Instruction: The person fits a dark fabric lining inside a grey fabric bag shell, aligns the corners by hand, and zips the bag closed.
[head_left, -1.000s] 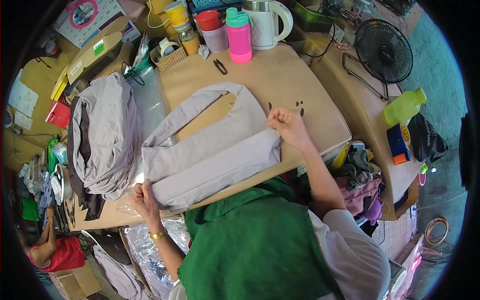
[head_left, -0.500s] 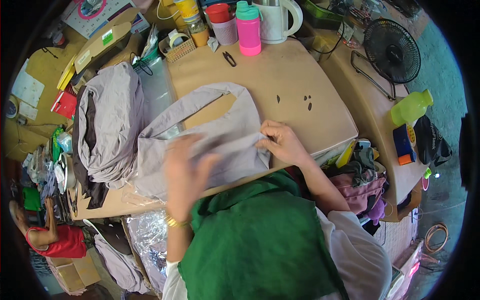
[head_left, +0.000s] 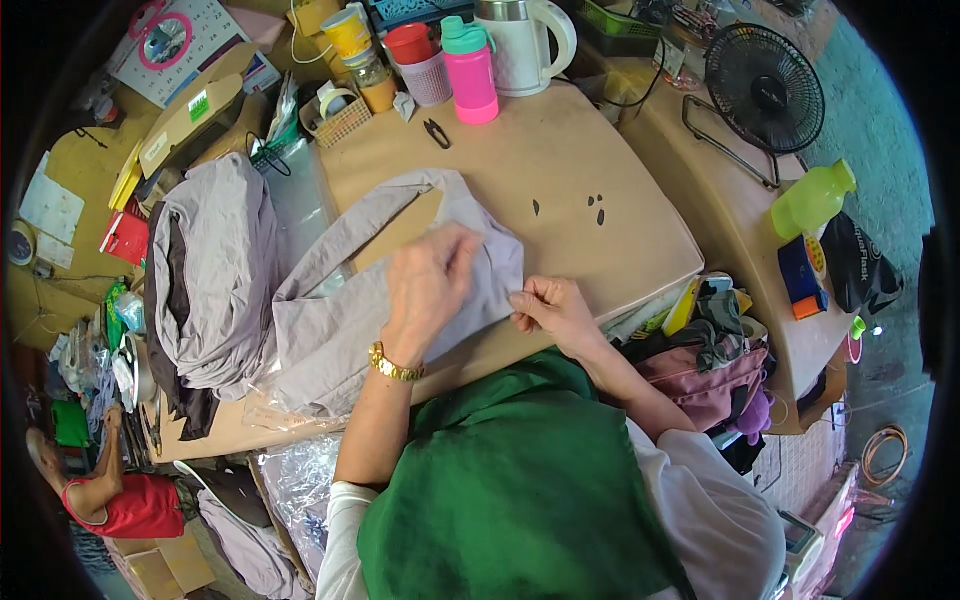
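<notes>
We cannot see what the left hand's (head_left: 430, 285) fingertips meet, as they curl out of our sight, and the hand and forearm hide part of the grey cloth (head_left: 335, 345). The right hand's (head_left: 550, 310) fingers cover the cloth's corner from us. Above, we lose the white kettle's (head_left: 515, 50) top to the frame; below, the green apron (head_left: 510, 480) runs out. What the co-worker in red (head_left: 135, 508) handles is too small for us to tell.

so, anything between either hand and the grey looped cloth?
Nothing visible. Right hand pinches the right edge of the grey looped cloth; left hand is over it, contact unclear. Black thread snips lie beyond, clear of both.
</notes>
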